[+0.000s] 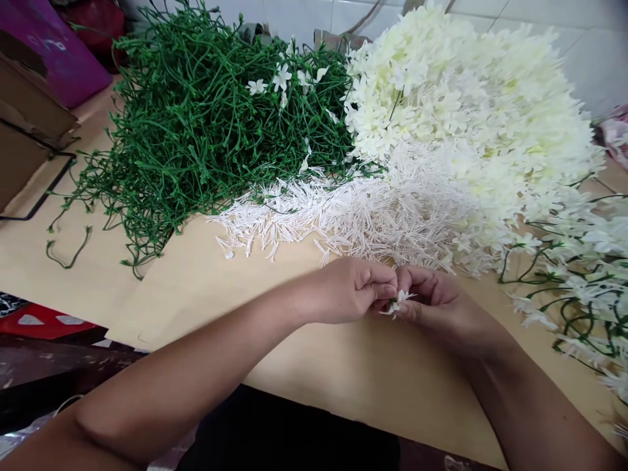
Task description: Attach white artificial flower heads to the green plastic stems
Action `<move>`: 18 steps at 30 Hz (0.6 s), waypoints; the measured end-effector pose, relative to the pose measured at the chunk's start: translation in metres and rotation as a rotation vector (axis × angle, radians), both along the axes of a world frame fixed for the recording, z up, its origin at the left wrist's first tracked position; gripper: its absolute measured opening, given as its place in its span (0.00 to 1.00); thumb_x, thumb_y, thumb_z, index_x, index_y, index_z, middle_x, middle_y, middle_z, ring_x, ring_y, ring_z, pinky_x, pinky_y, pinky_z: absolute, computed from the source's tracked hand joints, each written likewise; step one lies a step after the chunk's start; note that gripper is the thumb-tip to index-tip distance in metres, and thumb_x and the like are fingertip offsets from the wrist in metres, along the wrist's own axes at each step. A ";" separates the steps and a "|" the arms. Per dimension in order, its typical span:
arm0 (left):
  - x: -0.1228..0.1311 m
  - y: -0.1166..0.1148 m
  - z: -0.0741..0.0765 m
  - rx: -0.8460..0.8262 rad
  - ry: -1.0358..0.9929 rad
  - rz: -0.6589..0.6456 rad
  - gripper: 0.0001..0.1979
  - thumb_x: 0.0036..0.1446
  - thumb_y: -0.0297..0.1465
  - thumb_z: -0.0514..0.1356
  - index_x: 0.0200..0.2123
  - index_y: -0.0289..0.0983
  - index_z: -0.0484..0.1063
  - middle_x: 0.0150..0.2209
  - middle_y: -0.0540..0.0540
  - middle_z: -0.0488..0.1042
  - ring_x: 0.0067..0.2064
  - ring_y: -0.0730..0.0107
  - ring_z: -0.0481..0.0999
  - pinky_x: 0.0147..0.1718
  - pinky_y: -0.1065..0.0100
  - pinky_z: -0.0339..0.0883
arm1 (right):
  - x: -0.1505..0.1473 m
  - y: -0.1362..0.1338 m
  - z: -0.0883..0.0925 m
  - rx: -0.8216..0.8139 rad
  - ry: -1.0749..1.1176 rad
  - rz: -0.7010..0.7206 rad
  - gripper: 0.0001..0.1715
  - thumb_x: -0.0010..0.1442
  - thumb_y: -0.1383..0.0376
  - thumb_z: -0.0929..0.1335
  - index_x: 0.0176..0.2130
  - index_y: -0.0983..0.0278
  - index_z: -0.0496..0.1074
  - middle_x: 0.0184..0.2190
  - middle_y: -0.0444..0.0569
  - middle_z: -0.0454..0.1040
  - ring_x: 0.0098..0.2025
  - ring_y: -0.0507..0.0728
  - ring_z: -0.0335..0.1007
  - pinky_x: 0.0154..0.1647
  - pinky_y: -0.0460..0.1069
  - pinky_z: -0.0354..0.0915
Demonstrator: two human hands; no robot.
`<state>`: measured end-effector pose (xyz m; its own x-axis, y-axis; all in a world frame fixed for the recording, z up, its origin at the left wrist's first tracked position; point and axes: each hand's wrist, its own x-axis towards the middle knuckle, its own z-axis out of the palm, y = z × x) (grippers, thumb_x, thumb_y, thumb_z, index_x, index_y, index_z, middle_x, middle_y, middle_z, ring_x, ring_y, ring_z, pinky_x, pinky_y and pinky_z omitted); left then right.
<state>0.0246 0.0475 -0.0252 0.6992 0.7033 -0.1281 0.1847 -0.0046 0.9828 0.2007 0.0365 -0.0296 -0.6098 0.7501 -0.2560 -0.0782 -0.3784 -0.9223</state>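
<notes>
One pale surface (304, 356) carries green stems (216, 124) far left, white blossoms (471, 104) far right and white filaments (392, 212) between, with open room toward its near edge. There, left hand (343, 291) and right hand (444, 314) meet, fingers closed on one small white flower (403, 301).

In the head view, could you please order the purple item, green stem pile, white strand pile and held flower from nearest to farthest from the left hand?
1. Held flower, between the left hand and right hand.
2. White strand pile, just beyond the hands.
3. Green stem pile, farther back, leftward.
4. Purple item, far left corner.
</notes>
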 end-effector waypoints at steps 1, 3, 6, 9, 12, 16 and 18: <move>0.000 0.001 0.001 -0.006 0.001 -0.010 0.11 0.56 0.28 0.50 0.21 0.35 0.60 0.20 0.54 0.61 0.25 0.79 0.61 0.27 0.74 0.55 | -0.001 -0.001 0.000 0.008 -0.010 -0.015 0.07 0.49 0.68 0.71 0.26 0.64 0.68 0.25 0.43 0.72 0.31 0.49 0.69 0.32 0.44 0.63; -0.002 0.003 0.002 -0.007 -0.002 -0.015 0.11 0.56 0.28 0.50 0.21 0.35 0.61 0.21 0.54 0.62 0.26 0.79 0.62 0.28 0.75 0.56 | -0.001 -0.003 -0.002 0.010 -0.007 -0.043 0.06 0.50 0.66 0.71 0.28 0.63 0.68 0.25 0.43 0.72 0.31 0.49 0.69 0.34 0.46 0.64; -0.003 0.003 0.002 0.000 0.000 -0.005 0.11 0.56 0.27 0.49 0.22 0.35 0.62 0.22 0.53 0.64 0.27 0.79 0.64 0.29 0.75 0.57 | -0.001 -0.004 -0.005 -0.003 0.030 -0.061 0.05 0.52 0.65 0.70 0.29 0.62 0.68 0.25 0.43 0.73 0.30 0.50 0.70 0.35 0.47 0.65; -0.003 0.001 0.000 0.025 0.015 0.003 0.10 0.56 0.27 0.49 0.22 0.35 0.62 0.22 0.53 0.65 0.27 0.79 0.64 0.29 0.75 0.58 | 0.000 -0.003 -0.006 0.004 0.036 -0.064 0.04 0.52 0.65 0.70 0.29 0.62 0.69 0.24 0.42 0.73 0.30 0.50 0.71 0.34 0.46 0.65; -0.002 0.000 -0.003 0.054 0.027 0.018 0.11 0.55 0.27 0.49 0.21 0.35 0.62 0.22 0.53 0.65 0.27 0.78 0.64 0.28 0.75 0.57 | -0.001 -0.003 -0.006 0.026 0.029 -0.060 0.04 0.52 0.66 0.70 0.29 0.62 0.69 0.25 0.42 0.73 0.31 0.50 0.71 0.34 0.46 0.65; -0.002 -0.003 -0.004 0.093 0.071 0.035 0.11 0.55 0.27 0.49 0.21 0.35 0.62 0.21 0.53 0.64 0.27 0.78 0.64 0.27 0.74 0.56 | -0.001 -0.003 -0.004 0.048 -0.005 -0.064 0.05 0.52 0.66 0.69 0.28 0.63 0.68 0.25 0.44 0.73 0.31 0.51 0.70 0.34 0.47 0.65; -0.002 -0.004 -0.004 0.120 0.103 0.042 0.11 0.55 0.28 0.49 0.21 0.35 0.62 0.21 0.53 0.64 0.26 0.78 0.64 0.26 0.74 0.56 | -0.002 -0.004 -0.003 0.056 -0.035 -0.082 0.06 0.52 0.66 0.70 0.28 0.63 0.68 0.24 0.44 0.72 0.30 0.50 0.70 0.32 0.46 0.64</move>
<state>0.0221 0.0439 -0.0290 0.6561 0.7464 -0.1113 0.2871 -0.1106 0.9515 0.1988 0.0327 -0.0327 -0.5369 0.8110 -0.2325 -0.0739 -0.3197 -0.9446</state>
